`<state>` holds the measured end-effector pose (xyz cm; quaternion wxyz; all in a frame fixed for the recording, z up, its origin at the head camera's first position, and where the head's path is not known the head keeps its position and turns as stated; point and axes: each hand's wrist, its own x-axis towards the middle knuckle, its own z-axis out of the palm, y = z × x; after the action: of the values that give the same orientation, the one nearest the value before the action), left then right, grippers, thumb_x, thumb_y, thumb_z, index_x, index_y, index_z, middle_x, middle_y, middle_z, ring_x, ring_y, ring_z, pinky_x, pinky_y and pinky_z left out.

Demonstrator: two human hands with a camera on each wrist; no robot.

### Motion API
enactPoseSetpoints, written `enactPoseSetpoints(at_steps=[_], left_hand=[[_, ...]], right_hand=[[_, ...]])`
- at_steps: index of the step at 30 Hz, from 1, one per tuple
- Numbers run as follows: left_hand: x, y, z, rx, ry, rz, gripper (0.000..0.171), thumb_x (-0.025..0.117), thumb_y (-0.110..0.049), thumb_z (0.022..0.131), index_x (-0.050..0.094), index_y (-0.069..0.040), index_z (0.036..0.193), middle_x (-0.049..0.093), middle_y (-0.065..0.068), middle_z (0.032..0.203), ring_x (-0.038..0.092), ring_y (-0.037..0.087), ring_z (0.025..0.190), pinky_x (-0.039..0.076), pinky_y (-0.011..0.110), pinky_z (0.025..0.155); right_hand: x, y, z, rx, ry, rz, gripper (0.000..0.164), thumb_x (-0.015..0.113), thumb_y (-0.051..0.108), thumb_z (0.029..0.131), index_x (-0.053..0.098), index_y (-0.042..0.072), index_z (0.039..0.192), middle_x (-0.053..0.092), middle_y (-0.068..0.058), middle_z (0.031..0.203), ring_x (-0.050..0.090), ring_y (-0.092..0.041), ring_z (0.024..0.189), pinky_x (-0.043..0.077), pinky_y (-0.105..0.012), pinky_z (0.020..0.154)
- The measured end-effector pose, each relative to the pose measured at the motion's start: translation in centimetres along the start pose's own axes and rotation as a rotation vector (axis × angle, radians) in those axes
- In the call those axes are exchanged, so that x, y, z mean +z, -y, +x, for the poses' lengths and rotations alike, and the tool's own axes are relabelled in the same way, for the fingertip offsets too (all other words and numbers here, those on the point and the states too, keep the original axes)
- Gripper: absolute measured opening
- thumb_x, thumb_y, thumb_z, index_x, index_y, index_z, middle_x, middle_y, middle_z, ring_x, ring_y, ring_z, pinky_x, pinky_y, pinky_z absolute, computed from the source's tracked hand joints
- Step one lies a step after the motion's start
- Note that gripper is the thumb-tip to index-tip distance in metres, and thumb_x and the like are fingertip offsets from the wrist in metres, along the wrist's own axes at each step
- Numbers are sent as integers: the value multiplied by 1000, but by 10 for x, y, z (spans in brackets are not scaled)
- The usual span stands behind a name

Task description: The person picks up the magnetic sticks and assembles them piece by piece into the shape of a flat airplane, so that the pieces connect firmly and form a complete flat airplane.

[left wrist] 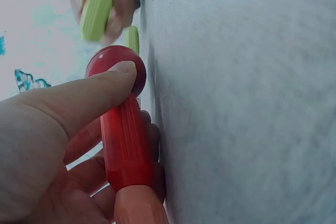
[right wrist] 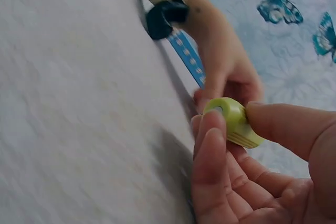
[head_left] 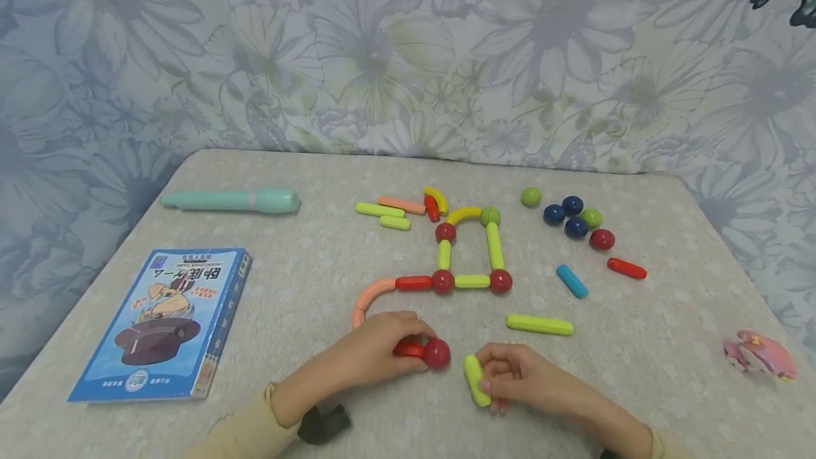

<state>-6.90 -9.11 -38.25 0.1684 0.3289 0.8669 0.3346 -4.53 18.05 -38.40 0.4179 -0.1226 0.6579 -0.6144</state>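
Observation:
My left hand (head_left: 372, 349) grips a red stick (left wrist: 127, 140) that carries a red ball (head_left: 437, 353) on its end; its thumb lies on the ball in the left wrist view. The other end of that stick meets an orange piece (left wrist: 139, 205). My right hand (head_left: 532, 380), just to the right, pinches a short yellow-green magnetic stick (head_left: 475, 381) between thumb and fingers. A grey metal disc shows in its end in the right wrist view. Beyond the hands, a curved orange piece (head_left: 370, 296) leads to a red stick (head_left: 413, 282) and a closed frame of yellow-green sticks, red balls (head_left: 443, 282) and a yellow arc (head_left: 463, 214).
A yellow-green stick (head_left: 540, 325) lies ahead of the right hand, with a blue stick (head_left: 572, 281) and several loose balls (head_left: 576, 227) farther off. More sticks (head_left: 380, 210) lie at the back. A blue box (head_left: 159, 324) stands left; a pink object (head_left: 761, 355) sits right.

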Motion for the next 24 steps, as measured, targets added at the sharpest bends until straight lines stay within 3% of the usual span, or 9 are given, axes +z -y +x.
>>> enactPoseSetpoints(at_steps=[3,9,20,24], left_hand=[[-1,0,0,5,-9,-15,33,76,-24,80,66,-17,111,56,-16,91,50,5,80,43,22,70],[0,1,0,10,-20,-36,32,76,-24,80,66,-18,110,56,-16,91,50,4,79,43,22,70],[-1,1,2,6,-29,-78,32,75,-24,82,65,-18,112,57,-16,94,50,4,83,43,24,75],[-3,0,0,25,4,-86,45,76,-24,80,60,-21,123,56,-16,101,51,3,91,43,25,82]], right_hand=[[11,-6,4,-1,74,54,28,57,15,94,53,-5,113,61,-7,82,58,-16,68,48,-24,64],[24,-10,12,-4,129,103,24,56,13,94,54,-4,111,63,-7,81,58,-13,68,48,-23,63],[30,-6,21,58,77,211,28,56,16,93,53,-5,112,66,-10,90,60,-13,68,50,-25,66],[30,-6,22,48,88,232,28,56,15,93,53,-5,112,66,-10,89,60,-12,69,50,-25,66]])
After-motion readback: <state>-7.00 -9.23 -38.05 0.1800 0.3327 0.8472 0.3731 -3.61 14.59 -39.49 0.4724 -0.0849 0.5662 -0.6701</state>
